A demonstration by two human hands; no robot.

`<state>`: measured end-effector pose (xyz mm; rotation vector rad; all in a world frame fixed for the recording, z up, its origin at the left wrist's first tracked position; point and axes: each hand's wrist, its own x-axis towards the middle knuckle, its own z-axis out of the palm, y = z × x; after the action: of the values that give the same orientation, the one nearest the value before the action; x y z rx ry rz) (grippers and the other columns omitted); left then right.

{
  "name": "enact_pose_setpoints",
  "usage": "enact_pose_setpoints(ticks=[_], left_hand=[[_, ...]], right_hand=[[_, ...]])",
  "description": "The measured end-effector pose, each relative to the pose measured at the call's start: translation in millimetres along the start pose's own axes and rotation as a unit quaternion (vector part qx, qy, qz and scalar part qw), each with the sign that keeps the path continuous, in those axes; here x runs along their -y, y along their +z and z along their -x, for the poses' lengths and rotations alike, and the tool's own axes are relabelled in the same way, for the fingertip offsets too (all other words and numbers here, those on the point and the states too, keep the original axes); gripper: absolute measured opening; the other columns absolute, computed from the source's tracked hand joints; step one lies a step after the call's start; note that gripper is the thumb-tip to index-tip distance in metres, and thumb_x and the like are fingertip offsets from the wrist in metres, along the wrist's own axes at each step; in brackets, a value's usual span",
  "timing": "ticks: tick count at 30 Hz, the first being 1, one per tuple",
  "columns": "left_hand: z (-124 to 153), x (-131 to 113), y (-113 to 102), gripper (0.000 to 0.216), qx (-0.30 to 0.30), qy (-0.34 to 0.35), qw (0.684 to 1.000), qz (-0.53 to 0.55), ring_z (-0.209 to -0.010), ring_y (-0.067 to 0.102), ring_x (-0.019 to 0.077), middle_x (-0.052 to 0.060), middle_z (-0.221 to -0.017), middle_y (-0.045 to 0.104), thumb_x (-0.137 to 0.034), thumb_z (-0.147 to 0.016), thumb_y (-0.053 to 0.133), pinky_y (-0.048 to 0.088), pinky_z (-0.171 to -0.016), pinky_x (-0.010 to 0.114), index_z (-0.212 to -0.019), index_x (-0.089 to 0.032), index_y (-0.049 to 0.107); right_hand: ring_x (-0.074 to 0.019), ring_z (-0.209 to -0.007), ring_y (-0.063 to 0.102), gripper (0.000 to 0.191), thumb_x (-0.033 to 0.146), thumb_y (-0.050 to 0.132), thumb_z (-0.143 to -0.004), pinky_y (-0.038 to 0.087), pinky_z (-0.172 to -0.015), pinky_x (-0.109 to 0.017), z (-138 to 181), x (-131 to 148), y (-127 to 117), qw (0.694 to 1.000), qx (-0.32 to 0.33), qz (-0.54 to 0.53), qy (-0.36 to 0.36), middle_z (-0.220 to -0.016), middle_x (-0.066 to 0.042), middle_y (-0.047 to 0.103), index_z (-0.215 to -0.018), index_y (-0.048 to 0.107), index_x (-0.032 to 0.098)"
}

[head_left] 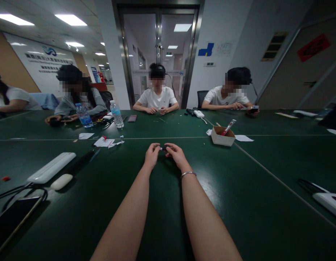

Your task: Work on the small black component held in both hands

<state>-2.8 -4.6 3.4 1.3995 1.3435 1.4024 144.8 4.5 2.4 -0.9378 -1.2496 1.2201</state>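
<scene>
Both my arms reach out over the dark green table (168, 203). My left hand (152, 155) and my right hand (175, 153) meet at the middle of the table, fingers curled together. Between their fingertips sits a small dark object (164, 147), pinched from both sides; it is too small to name. A silver bracelet (188, 174) circles my right wrist.
A small cardboard box (222, 136) with a red-handled tool stands to the right. Paper scraps (105, 142), two water bottles (117, 114), a white case (51, 167) and a phone (15, 217) lie to the left. Several people sit along the far edge.
</scene>
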Motion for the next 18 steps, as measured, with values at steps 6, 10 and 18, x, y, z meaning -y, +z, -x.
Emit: enact_pose_setpoints(ticks=[6, 10, 18], left_hand=[[-2.3, 3.6, 2.0, 0.022, 0.002, 0.015, 1.0, 0.003, -0.074, 0.058, 0.0132, 0.003, -0.085, 0.064, -0.027, -0.081, 0.056, 0.042, -0.062, 0.023, -0.101, -0.019, 0.063], [-1.5, 1.7, 1.7, 0.026, 0.021, -0.019, 1.0, 0.006, -0.063, 0.057, 0.0131, 0.001, -0.068, 0.061, -0.034, -0.086, 0.05, 0.041, -0.057, 0.023, -0.101, -0.017, 0.062], [-3.0, 4.8, 2.4, 0.022, 0.015, -0.005, 1.0, 0.021, -0.08, 0.062, 0.0152, 0.005, -0.089, 0.066, -0.024, -0.081, 0.054, 0.046, -0.065, 0.024, -0.1, -0.019, 0.063]], right_hand=[[-0.0111, -0.056, 0.058, 0.039, 0.039, 0.073, -0.065, 0.047, -0.059, -0.026, 0.7, -0.2, -0.6, 1.0, 0.002, 0.002, 0.001, -0.071, 0.001, 0.064, -0.1, 0.069, 0.02], [-0.0114, -0.056, 0.059, 0.041, 0.04, 0.073, -0.065, 0.048, -0.059, -0.027, -0.2, -1.1, -0.6, 1.0, 0.001, -0.001, 0.001, -0.072, 0.0, 0.064, -0.1, 0.069, 0.02], [-0.0113, -0.057, 0.059, 0.039, 0.039, 0.073, -0.066, 0.048, -0.058, -0.026, 0.8, 0.0, -0.6, 1.0, 0.005, -0.002, -0.003, -0.071, 0.001, 0.064, -0.1, 0.069, 0.021]])
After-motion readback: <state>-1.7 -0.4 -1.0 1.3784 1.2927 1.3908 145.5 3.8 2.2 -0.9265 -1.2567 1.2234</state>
